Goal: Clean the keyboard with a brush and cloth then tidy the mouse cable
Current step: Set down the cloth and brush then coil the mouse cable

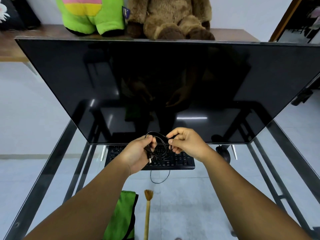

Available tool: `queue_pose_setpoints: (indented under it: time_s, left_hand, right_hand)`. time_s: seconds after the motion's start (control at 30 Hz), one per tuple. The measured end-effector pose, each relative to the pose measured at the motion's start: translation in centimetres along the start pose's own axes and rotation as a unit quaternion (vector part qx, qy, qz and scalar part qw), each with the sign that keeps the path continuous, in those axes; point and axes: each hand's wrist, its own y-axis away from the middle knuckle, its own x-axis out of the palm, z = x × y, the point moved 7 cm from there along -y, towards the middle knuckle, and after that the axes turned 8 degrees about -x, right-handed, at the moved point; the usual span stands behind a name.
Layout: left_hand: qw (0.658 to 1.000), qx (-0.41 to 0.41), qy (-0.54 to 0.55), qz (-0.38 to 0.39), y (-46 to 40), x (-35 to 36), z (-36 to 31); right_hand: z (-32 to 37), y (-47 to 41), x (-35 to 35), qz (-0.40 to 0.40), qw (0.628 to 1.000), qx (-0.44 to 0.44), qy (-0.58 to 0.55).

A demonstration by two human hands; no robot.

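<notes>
Judging cleaning done, I note brush and green cloth lie set down near me; left hand grips the coiled mouse cable above the keyboard, right hand pinching a loop, coiling unfinished.

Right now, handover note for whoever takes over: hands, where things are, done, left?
Left hand: grip shut on the coiled cable, USB plug hanging below.
Right hand: pinching the same cable, forming a loop.
Keyboard under the monitor, mouse to its right.
Cloth and brush lie side by side on the near glass desk, set down.
Done: cleaning, apparently.
Left: finish coiling, set cable down.
</notes>
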Motion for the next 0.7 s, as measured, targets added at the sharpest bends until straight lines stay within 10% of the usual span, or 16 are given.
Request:
queue_pose_setpoints:
  time_s: [0.7]
  left_hand:
    - [0.986,0.016,-0.135,-0.101,-0.9,0.2,0.7]
  right_hand:
    - [0.5,0.7,1.1,0.022,0.995,0.08,-0.052]
